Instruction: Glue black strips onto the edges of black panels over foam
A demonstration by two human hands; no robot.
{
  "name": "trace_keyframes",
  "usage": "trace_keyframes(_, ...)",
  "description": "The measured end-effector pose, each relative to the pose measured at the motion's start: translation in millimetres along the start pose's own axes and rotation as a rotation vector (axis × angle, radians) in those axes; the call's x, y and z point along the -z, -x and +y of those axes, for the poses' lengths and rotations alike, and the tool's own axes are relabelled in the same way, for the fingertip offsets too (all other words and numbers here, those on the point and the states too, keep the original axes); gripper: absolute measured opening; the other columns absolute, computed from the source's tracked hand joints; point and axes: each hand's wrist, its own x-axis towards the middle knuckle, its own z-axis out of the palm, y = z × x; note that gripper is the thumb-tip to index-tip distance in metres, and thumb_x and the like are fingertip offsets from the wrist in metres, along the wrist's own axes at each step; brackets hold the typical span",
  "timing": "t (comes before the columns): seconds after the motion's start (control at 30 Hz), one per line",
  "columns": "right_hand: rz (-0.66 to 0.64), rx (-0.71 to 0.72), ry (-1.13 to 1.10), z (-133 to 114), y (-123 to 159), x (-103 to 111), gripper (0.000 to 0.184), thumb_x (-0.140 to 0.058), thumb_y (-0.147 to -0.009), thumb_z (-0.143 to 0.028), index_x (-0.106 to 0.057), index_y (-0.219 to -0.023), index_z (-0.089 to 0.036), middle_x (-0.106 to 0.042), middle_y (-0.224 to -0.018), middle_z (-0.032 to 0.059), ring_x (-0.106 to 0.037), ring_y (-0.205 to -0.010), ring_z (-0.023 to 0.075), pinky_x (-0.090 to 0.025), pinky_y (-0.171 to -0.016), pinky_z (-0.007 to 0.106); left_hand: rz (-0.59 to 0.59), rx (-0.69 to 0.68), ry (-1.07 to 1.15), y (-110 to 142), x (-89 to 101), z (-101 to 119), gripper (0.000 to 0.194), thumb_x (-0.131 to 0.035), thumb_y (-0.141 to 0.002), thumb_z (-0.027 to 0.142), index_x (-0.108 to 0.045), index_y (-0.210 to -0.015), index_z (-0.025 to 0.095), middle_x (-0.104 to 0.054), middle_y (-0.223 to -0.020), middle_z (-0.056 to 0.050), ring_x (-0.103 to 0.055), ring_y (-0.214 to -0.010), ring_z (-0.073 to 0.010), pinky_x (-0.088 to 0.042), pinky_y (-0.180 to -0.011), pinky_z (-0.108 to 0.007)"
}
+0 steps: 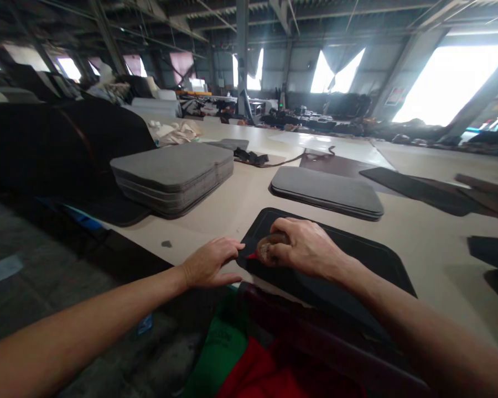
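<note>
A black flat panel (357, 260) with rounded corners lies on the beige table (249, 199) just before me. My left hand (211, 264) lies flat with fingers stretched out, pressing the panel's near left corner. My right hand (302, 246) is closed round a brown wooden-handled tool (271, 243) with a red tip (253, 255) that touches the panel's left edge beside my left fingertips.
A tall stack of grey foam pads (174, 174) stands at the left, a low grey stack (327, 190) behind the panel. Dark sheets (419, 190) lie to the right, black straps (251, 157) further back. Black material (66, 143) is piled at the far left.
</note>
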Motion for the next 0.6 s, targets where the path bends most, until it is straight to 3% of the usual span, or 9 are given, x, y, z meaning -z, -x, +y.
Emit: trace_keyframes(0.6,-0.031,0.007,0.026,-2.7,-1.3,6.8,0.019,-0.059,-0.078,-0.031,-0.065,-0.094,-0.023,-0.067,-0.086,0.0022,-0.055,-0.072,0.0178,-0.027,-0.058,0.028,-0.019,-0.006,-0.015,0.2,-0.5,0.2,0.038,-0.067,-0.087,0.053,-0.056,-0.102,0.020,-0.062,-0.131,-0.013,-0.056,-0.121,-0.0292,-0.042,-0.109,-0.047)
